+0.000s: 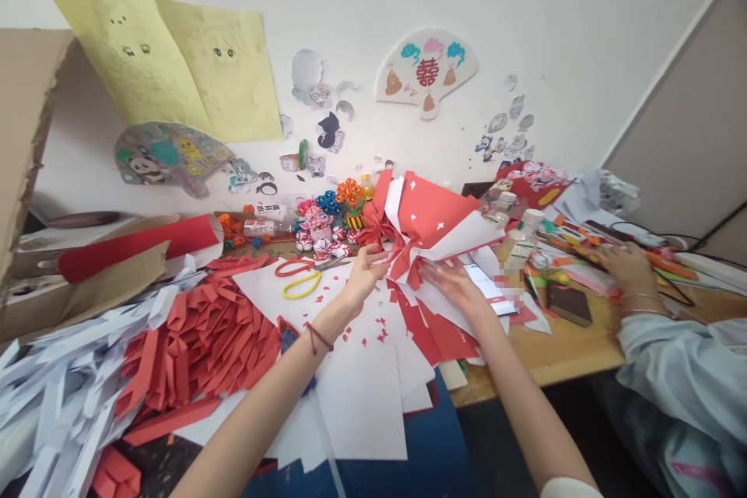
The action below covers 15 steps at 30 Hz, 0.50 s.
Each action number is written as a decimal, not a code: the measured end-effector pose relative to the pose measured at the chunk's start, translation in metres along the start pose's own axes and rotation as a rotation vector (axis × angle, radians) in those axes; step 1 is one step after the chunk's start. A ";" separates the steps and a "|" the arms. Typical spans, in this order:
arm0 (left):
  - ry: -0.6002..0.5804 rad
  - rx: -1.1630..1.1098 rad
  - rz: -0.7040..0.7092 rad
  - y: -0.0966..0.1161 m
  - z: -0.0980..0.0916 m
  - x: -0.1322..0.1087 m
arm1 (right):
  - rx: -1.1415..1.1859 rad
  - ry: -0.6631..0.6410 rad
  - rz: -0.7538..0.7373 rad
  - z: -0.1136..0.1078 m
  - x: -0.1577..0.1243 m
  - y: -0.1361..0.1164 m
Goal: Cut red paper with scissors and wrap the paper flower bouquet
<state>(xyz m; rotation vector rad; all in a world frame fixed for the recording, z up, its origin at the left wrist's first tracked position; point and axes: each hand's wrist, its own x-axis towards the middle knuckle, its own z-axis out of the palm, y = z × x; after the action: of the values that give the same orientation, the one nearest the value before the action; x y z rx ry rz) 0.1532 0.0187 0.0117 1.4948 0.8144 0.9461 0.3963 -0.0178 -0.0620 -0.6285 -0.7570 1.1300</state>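
Between my two hands is a red and white paper bouquet wrapper (435, 214), gathered at its waist, with small star-shaped cut-outs in the red sheet. My left hand (369, 271) holds it at the gathered end, thumb and fingers against the paper. On the other side, my right hand (455, 284) grips its lower edge, with some fingertips hidden by folds. Scissors (302, 285) with one red and one yellow handle lie left of my left hand. White sheets (365, 397) strewn with tiny red scraps lie beneath, and a lit phone (490, 289) is beside my right hand.
Folded red paper strips (204, 334) and white strips (52, 397) are heaped at left. Small craft flower pots (350, 202) line the wall. Clear bottles (528, 229) stand at right. Another person's hand (630, 268) rests near clutter at the far right.
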 end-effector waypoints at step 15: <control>-0.044 0.882 0.063 -0.014 0.050 0.072 | -0.064 0.062 0.006 0.008 0.026 0.014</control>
<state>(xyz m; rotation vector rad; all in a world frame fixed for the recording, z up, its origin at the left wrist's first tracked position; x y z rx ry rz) 0.2297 0.0635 0.0043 2.2878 1.2434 0.6022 0.3883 0.0117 -0.0620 -0.7165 -0.7407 1.0910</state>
